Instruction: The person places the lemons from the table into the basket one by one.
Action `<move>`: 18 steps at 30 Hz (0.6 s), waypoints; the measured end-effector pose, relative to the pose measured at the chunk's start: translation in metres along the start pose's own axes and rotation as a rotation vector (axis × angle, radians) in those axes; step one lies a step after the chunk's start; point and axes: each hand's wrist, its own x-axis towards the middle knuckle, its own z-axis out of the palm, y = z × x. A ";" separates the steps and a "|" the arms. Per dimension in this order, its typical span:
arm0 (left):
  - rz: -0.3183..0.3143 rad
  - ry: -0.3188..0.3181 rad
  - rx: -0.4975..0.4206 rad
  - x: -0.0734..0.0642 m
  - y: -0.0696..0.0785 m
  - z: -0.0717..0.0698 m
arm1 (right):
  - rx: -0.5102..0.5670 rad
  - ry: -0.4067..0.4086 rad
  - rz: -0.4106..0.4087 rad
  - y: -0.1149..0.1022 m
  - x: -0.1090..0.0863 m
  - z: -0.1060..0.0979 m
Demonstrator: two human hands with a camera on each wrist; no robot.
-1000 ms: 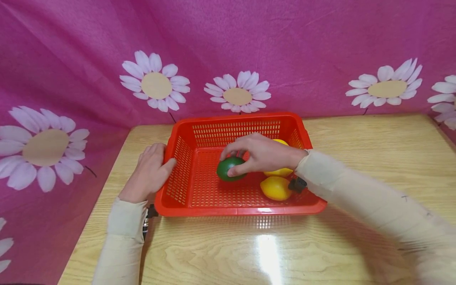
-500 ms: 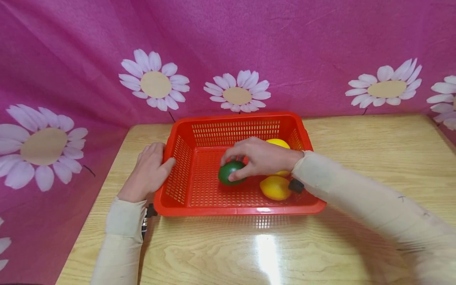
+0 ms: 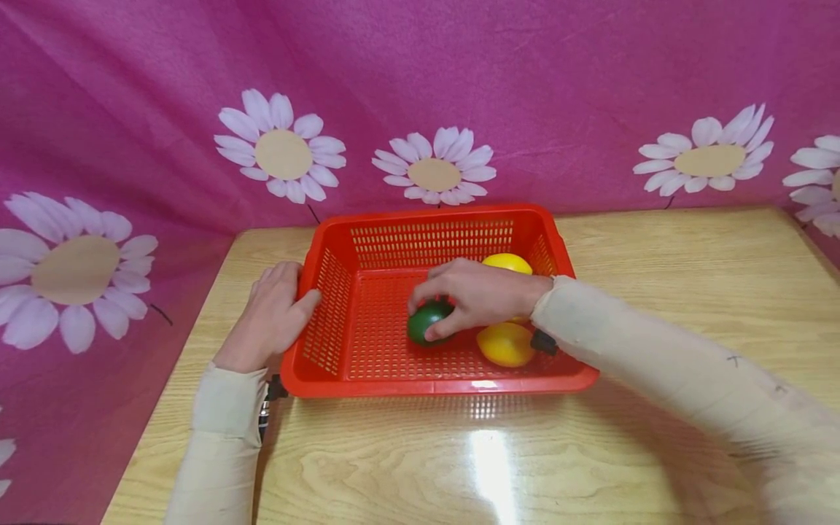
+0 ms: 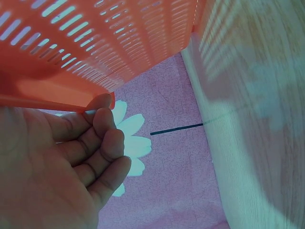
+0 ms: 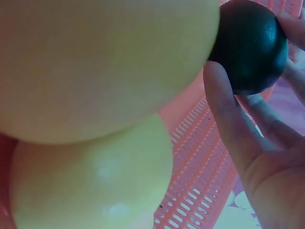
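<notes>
My right hand (image 3: 479,293) reaches into a red plastic basket (image 3: 394,388) and holds a green lime (image 3: 425,325) between thumb and fingers, low over the basket floor. The right wrist view shows the lime (image 5: 252,45) from the side, with fingertips round it. Beneath my right wrist lies a yellow lemon (image 3: 505,345). Farther back, a second yellow fruit (image 3: 509,262) is partly hidden by the hand. At the basket's left end, my left hand (image 3: 272,317) grips the rim, thumb on top. Its curled fingers (image 4: 106,123) sit under the lip outside.
The basket stands on a light wooden table (image 3: 367,459), close to its back edge. Behind hangs a magenta cloth (image 3: 525,87) printed with white daisies. Slotted walls enclose the fruit on all sides.
My right hand has lowered the lime and brought it slightly nearer to me and to the right. My left hand stays on the basket rim.
</notes>
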 end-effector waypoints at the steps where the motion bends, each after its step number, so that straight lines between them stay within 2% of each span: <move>1: -0.003 -0.002 -0.002 0.000 0.000 0.000 | -0.010 -0.004 -0.003 0.000 0.000 0.000; 9: 0.000 -0.002 -0.002 -0.001 0.001 -0.002 | -0.054 -0.018 -0.018 0.002 0.001 0.002; 18: -0.003 -0.004 -0.005 -0.002 0.001 -0.002 | -0.034 -0.064 0.004 0.003 0.001 0.004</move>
